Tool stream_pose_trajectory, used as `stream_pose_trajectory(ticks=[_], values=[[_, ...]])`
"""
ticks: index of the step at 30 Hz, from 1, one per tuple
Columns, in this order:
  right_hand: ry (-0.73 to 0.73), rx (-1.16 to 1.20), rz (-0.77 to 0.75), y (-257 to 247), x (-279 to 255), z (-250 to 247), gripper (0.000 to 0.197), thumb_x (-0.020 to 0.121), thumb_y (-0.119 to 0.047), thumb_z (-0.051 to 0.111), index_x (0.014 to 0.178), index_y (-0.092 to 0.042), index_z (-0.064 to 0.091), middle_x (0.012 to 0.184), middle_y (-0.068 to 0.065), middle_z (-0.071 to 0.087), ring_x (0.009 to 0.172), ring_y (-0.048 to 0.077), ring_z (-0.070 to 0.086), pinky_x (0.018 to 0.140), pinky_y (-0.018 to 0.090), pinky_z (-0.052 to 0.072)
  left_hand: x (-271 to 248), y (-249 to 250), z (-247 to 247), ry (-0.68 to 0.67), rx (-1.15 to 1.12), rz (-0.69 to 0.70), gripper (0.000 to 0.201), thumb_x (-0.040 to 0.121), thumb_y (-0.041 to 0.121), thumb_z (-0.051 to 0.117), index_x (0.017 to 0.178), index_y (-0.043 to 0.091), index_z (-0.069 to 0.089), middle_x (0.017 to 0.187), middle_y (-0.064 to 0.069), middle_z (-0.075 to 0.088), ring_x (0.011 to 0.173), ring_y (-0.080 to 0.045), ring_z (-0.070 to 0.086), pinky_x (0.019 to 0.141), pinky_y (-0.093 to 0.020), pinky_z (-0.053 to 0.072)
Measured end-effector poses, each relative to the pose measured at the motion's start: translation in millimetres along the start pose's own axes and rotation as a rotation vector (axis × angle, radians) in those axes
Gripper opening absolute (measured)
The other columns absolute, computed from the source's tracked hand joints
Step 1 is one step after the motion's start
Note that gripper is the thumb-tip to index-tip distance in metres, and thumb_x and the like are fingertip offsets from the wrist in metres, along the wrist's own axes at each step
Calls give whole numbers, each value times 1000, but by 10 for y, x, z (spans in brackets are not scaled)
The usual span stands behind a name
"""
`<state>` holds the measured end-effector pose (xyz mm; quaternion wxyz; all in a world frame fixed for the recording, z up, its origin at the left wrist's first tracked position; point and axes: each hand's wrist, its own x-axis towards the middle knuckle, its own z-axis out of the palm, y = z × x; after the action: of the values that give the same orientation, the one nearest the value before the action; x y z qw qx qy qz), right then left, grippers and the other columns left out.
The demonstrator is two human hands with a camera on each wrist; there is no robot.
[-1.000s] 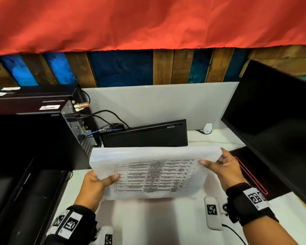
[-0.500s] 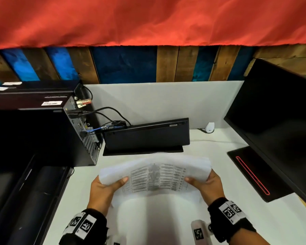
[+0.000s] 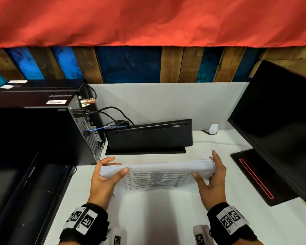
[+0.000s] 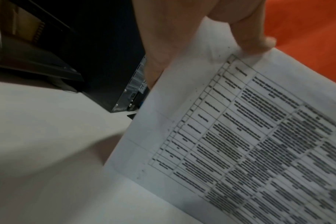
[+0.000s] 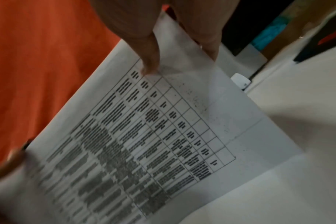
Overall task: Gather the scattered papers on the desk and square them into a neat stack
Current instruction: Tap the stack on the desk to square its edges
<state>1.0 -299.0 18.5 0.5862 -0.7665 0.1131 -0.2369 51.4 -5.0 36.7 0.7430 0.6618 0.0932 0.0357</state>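
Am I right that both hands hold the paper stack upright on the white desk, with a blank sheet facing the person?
Not quite: the sheet facing the person is not blank but carries a printed table, as both wrist views show. The rest holds: the left hand and right hand hold the paper stack upright on the white desk.

An office workstation: a white counter [image 3: 166, 218] fenced by a low white divider panel [image 3: 166, 101] carries a black desktop computer tower [image 3: 42, 131] with cables plugged into its back, a black keyboard [image 3: 148, 135] propped on edge, and a dark monitor [image 3: 279, 124] on a red-trimmed stand [image 3: 258, 175]. Sheets printed with tables [image 3: 157, 179] fit desk work.
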Motion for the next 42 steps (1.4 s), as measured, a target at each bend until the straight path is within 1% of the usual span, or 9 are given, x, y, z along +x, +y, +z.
stream_pose_trajectory(ticks=[3,9,16,21,25,28,34,38,42], values=[[-55,-245,-194,-45,-74,25,64,88,-12,62,120,-65,43,138,-18,22,123,11,40,101,12,35,-44,30,71,89,-39,-11,31,83,30,72,110,25,59,105,-3,67,92,-20,60,63,-27,46],[-87,-245,-67,-41,-69,23,51,91,-24,59,119,-63,40,123,-7,37,111,-4,44,96,42,50,1,43,154,176,-56,-22,6,90,25,63,94,20,61,85,3,58,77,-13,52,70,-23,41],[-59,-197,-19,-35,-61,47,60,89,-23,62,128,-59,35,127,-10,40,116,-14,41,101,38,46,28,-7,144,159,-137,-16,18,90,21,64,107,16,58,87,1,63,81,-17,61,70,-27,48],[-30,104,255,71,7,21,79,78,-14,76,138,-36,30,128,-4,53,118,16,54,100,33,44,49,-98,25,-24,-31,-45,45,78,6,75,118,10,54,103,-6,73,93,-20,70,79,-29,55],[-113,105,330,159,27,-9,64,68,-5,82,115,-28,45,111,-12,60,104,4,57,94,31,45,91,-197,-53,-80,62,-126,50,77,-10,71,119,10,56,108,-11,73,98,-27,69,78,-38,55],[-101,88,358,215,49,-24,65,68,4,80,115,-23,46,105,-11,61,99,9,59,85,29,45,143,-249,-92,-30,66,-134,54,79,-23,56,111,21,56,101,-3,70,95,-19,66,73,-26,56],[-126,14,384,429,121,-21,44,75,8,72,113,-8,57,102,6,68,99,25,65,82,30,49,225,-441,-110,-56,170,-206,41,89,-13,54,123,8,52,118,-14,67,109,-32,63,97,-57,44],[-74,70,418,450,186,-18,27,80,10,65,103,-3,62,97,17,69,96,32,64,82,34,46,281,-517,-171,-72,242,-181,29,88,-13,58,99,13,59,100,-3,71,104,-29,66,83,-33,57],[-73,111,383,306,224,-19,29,81,11,63,102,-8,64,86,-2,73,86,15,68,74,19,51,276,-418,-184,-33,228,-183,13,89,-12,57,88,1,58,88,-2,69,87,-25,67,63,-15,54]])
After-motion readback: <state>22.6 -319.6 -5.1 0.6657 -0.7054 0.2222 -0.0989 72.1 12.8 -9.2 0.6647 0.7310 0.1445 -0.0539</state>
